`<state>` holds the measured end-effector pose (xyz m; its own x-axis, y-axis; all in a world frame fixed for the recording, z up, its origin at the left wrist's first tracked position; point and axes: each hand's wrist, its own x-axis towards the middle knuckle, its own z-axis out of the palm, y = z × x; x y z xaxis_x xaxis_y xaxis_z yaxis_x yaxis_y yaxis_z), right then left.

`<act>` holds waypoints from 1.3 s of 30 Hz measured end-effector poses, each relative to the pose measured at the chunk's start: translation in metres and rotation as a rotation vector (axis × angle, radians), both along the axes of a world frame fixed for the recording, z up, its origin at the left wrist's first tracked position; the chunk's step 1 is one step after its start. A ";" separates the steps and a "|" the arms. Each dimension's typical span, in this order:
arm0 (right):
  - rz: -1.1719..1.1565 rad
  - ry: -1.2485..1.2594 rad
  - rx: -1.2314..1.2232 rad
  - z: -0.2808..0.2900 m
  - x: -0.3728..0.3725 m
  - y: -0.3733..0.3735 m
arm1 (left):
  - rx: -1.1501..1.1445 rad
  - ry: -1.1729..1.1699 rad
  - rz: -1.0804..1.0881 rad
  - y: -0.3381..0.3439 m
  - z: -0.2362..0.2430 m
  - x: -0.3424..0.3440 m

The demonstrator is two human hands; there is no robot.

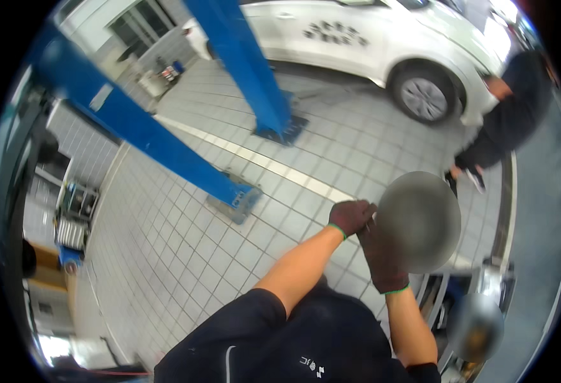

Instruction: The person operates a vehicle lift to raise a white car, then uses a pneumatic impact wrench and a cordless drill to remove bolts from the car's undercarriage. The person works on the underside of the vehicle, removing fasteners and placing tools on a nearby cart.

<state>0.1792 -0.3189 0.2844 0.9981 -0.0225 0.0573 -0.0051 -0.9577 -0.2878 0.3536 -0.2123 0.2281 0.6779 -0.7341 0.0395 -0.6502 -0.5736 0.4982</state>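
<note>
Both my hands wear dark maroon work gloves with green cuffs, held together in front of me over the tiled floor. My left hand (352, 217) has its fingers curled in, and they meet the fingertip end of my right glove. Whether anything small is pinched between them cannot be made out. My right hand (383, 263) points upward, away from me. A blurred grey oval patch (422, 220) covers its right side and hides most of its fingers and whatever lies behind.
Two blue lift posts (248, 70) stand at the left, their feet bolted to the floor. Beyond is a white car (357, 48). A person in dark clothes (516, 115) bends near its front. At the lower right is a tool cart (443, 290), partly under another blurred patch.
</note>
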 end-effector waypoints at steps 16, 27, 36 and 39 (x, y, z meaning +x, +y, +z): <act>0.358 -0.735 -1.430 -0.048 0.478 0.215 | -0.095 -0.062 0.201 0.288 0.022 0.403; 0.729 -0.694 -0.673 -0.025 0.933 0.289 | 0.181 -0.012 0.547 0.394 0.008 0.819; 0.740 -1.353 -1.738 0.033 1.320 0.459 | -0.804 0.376 1.108 0.567 0.066 1.112; 0.889 -1.427 -1.802 0.030 1.441 0.532 | -1.253 0.525 0.734 0.623 0.051 1.221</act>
<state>1.6199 0.2127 0.3147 0.1122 0.9866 -0.1187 -0.2661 0.1449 0.9530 1.5742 0.4106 0.2794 0.9971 0.0757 0.0049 -0.0251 0.2683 0.9630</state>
